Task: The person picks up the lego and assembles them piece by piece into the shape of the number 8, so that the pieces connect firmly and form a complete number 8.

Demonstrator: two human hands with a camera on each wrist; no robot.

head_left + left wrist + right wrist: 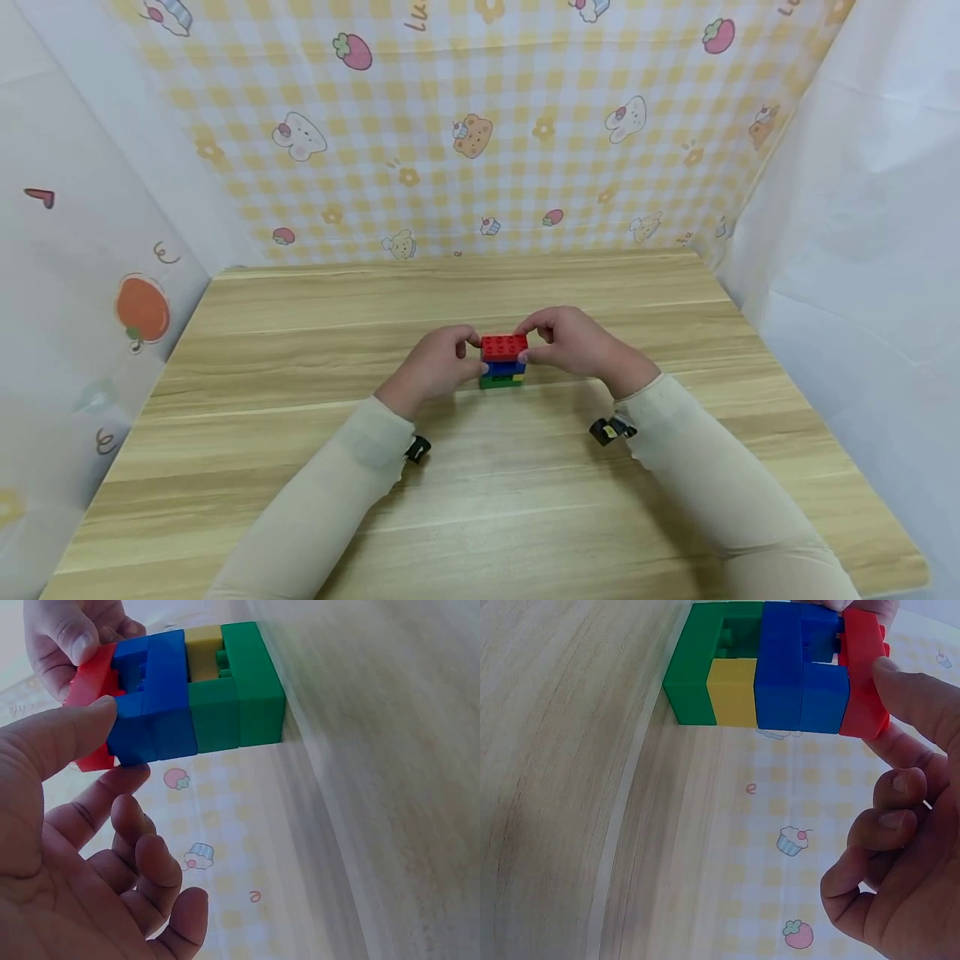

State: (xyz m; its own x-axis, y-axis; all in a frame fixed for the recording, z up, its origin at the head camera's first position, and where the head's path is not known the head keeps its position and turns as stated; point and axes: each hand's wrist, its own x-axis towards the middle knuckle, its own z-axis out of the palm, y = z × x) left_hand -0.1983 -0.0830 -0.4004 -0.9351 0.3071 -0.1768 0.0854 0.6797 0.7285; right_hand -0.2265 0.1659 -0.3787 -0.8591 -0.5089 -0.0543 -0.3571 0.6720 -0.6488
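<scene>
A small tower of toy building bricks stands in front of me on the table. Its red brick (504, 347) lies on top, above small blue bricks (824, 699) that leave a gap between them. Under these come a long blue brick (778, 667), a small green brick (214, 714) beside a yellow brick (732, 693), and a long green brick (255, 682) at the base. My left hand (437, 367) pinches the left small blue brick, thumb tip close under the red one. With thumb and index finger, my right hand (576, 343) pinches the red brick's right end.
The wood-grain table (300, 467) reaches back to a yellow checked cloth (442, 175). White sheets hang at the left (60, 275) and the right (862, 250). Small black devices (612, 429) sit at both cuffs.
</scene>
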